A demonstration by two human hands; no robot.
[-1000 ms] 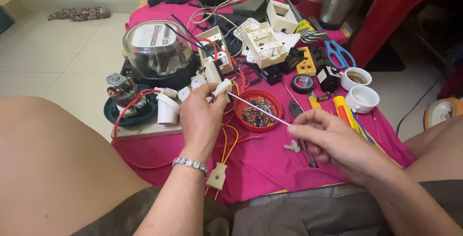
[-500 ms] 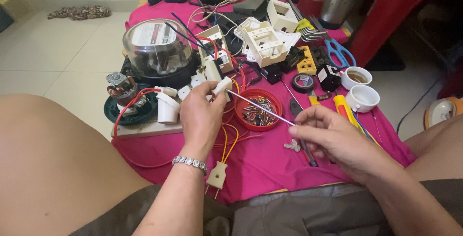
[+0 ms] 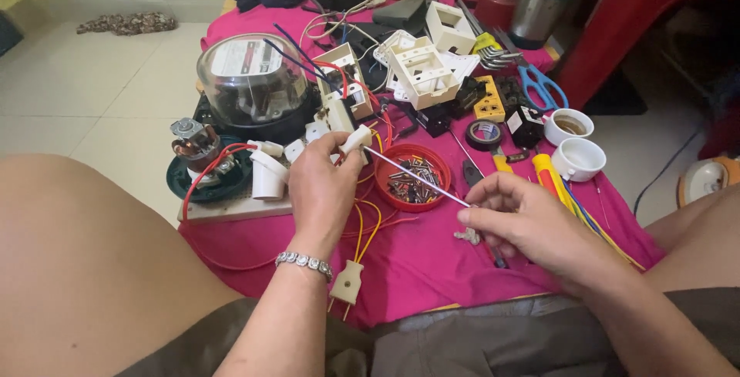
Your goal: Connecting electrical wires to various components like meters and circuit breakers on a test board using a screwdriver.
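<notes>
Nearest, at the front edge of the magenta cloth-covered table (image 3: 432, 269), a cream two-pin plastic plug (image 3: 347, 282) dangled on thin yellow wires (image 3: 362, 227) below the left wrist, which wore a silver link bracelet (image 3: 304, 261). Just beyond, the right hand (image 3: 532, 227) had its fingertips pinched together on the near end of a thin, straight, shiny metal screwdriver shaft (image 3: 416, 178). That shaft slanted up and leftward to a small white plastic connector (image 3: 356, 139), glossy and blocky, which the left hand (image 3: 324, 184) clamped between thumb and curled fingers above the table's middle. Under the shaft sat a round red plastic dish (image 3: 414, 176) full of small metal screws. Farther back, near the left edge, stood a glass-domed electric meter (image 3: 250, 76) on a black base.
</notes>
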